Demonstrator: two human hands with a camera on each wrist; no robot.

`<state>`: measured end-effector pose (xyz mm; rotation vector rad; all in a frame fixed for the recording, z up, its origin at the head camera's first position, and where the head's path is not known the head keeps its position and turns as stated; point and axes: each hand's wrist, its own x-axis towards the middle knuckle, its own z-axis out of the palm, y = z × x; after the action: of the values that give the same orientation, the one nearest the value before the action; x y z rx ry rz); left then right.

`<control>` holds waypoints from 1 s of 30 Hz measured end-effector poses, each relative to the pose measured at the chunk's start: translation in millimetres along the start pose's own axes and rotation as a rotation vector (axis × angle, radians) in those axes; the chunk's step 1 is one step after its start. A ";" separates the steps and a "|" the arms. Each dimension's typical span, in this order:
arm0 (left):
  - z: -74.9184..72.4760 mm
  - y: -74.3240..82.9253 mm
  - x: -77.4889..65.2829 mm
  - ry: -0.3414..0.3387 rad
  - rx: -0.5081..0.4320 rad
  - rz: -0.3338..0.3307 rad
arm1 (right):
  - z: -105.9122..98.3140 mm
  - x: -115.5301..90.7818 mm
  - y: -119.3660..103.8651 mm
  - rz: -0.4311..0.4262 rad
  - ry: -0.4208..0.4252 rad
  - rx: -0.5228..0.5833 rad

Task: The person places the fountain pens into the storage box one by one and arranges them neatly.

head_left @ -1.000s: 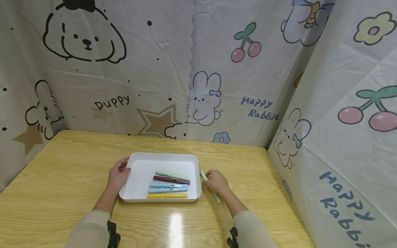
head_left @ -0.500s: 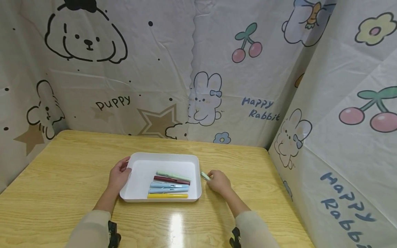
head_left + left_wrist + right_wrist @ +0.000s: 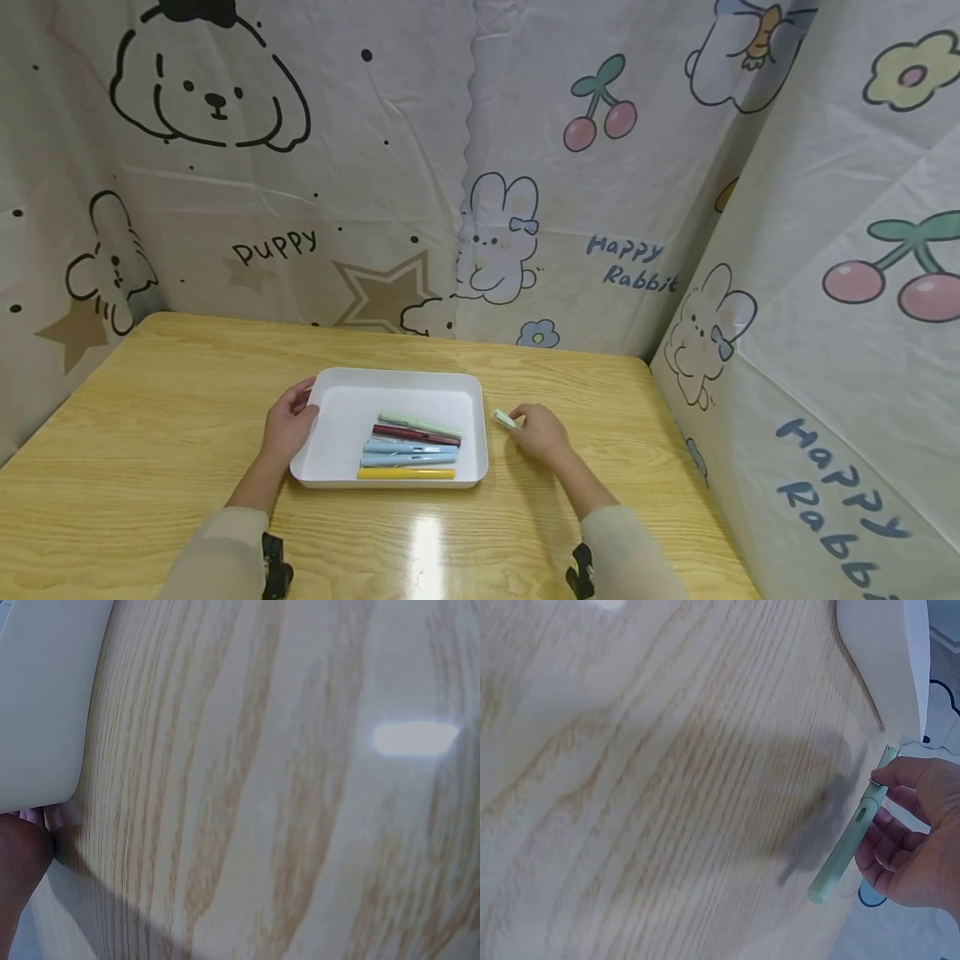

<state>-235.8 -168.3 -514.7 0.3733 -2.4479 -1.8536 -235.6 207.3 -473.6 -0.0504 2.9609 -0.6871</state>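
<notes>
My right hand [image 3: 542, 433] pinches a light green pen [image 3: 847, 844] between thumb and fingers, just right of the white tray [image 3: 341, 408]. In the right wrist view its shadow falls apart from it on the table. My left hand [image 3: 287, 427] holds the tray's left side, thumb at the rim and fingers along the outer wall. Inside the tray lie another light green pen [image 3: 422, 425], a dark red pen [image 3: 417, 435], two light blue pens [image 3: 409, 459] and a yellow pen [image 3: 406, 473], roughly side by side. Much of the left hand is out of the left wrist view.
The tray stands on a wood-grain table [image 3: 517, 533]. A printed cloth [image 3: 405, 183] hangs behind the table, and another cloth panel [image 3: 825, 375] runs along the right side. A light glare [image 3: 426, 542] shows on the front of the table.
The light green pen, earlier lying slanted on the table by the right hand, is now lifted and turned in that hand, which has shifted slightly right. The left hand and tray stay put.
</notes>
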 end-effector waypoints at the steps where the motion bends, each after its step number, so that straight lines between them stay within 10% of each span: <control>1: -0.3 0.3 -0.1 -0.001 0.001 0.002 | -1.0 0.5 0.8 -0.002 -0.003 0.002; 30: 0.5 -2.0 1.9 -0.002 0.002 -0.007 | -26.5 17.5 -36.3 -0.174 -0.062 -0.064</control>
<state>-237.4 -168.8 -516.9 0.3806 -2.4532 -1.8545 -255.5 185.3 -435.5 -0.3312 2.9423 -0.5976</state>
